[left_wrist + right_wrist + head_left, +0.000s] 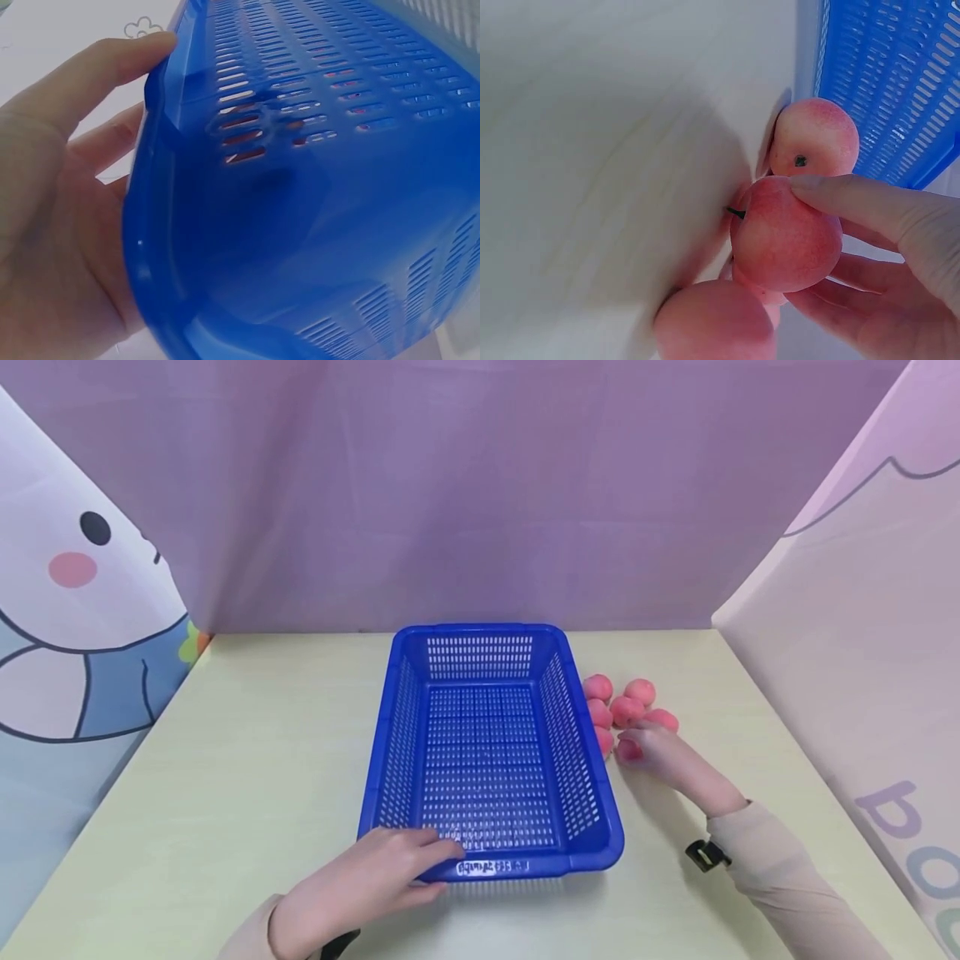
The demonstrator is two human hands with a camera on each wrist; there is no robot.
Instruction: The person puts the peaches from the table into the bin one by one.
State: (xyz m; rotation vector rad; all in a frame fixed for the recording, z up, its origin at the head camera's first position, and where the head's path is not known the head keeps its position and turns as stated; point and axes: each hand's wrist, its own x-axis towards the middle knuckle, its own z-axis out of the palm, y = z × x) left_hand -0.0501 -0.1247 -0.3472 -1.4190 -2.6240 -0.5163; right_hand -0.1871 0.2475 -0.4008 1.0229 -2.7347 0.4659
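Note:
A blue plastic basket with slotted walls stands in the middle of the table, nothing lying inside it. My left hand grips its near rim at the left corner, thumb on one side and fingers on the other, as the left wrist view also shows. On the basket's right, my right hand holds a pinkish-red apple between thumb and fingers; its dark stem points sideways. Other apples lie around that hand, several of them close against the basket's right wall.
The pale table spreads out on both sides of the basket. A purple cloth hangs behind it, and printed panels stand at the left and right. Each wrist wears a dark strap.

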